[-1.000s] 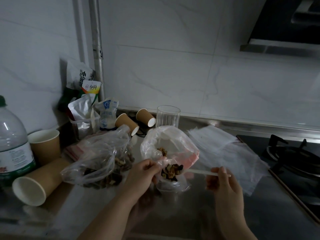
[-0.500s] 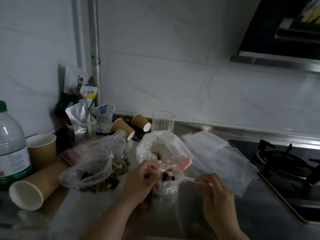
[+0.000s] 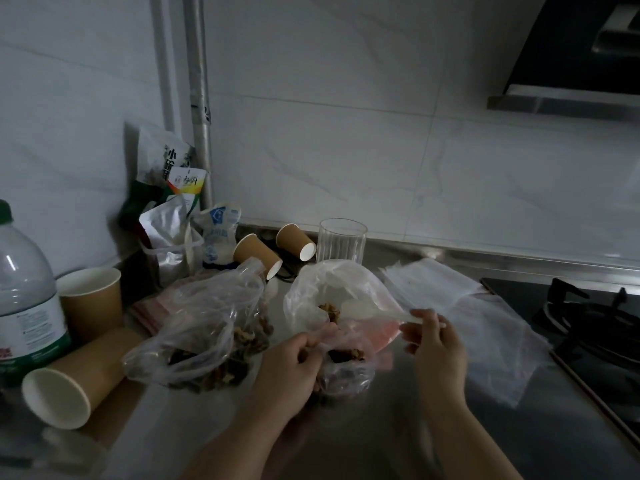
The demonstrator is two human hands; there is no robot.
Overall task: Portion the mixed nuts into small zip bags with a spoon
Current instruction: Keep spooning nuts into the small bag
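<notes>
My left hand (image 3: 294, 358) pinches the mouth of a small zip bag (image 3: 346, 365) that holds some mixed nuts on the steel counter. My right hand (image 3: 433, 337) grips the handle of a white plastic spoon (image 3: 363, 310); its bowl reaches into a larger clear bag (image 3: 329, 296) with nuts inside, just behind the small bag. A second clear bag of mixed nuts (image 3: 207, 341) lies to the left of my left hand.
Paper cups lie tipped at the left (image 3: 69, 386) and at the back (image 3: 258, 254); one stands upright (image 3: 90, 299). A water bottle (image 3: 24, 299), snack packets (image 3: 173, 202), a glass (image 3: 341, 242), a pile of empty bags (image 3: 467, 323) and a gas hob (image 3: 588, 323) surround the work spot.
The spoon, loaded over the small bag a second ago, has emptied and swung back up into the larger bag. My left hand keeps its hold on the small bag.
</notes>
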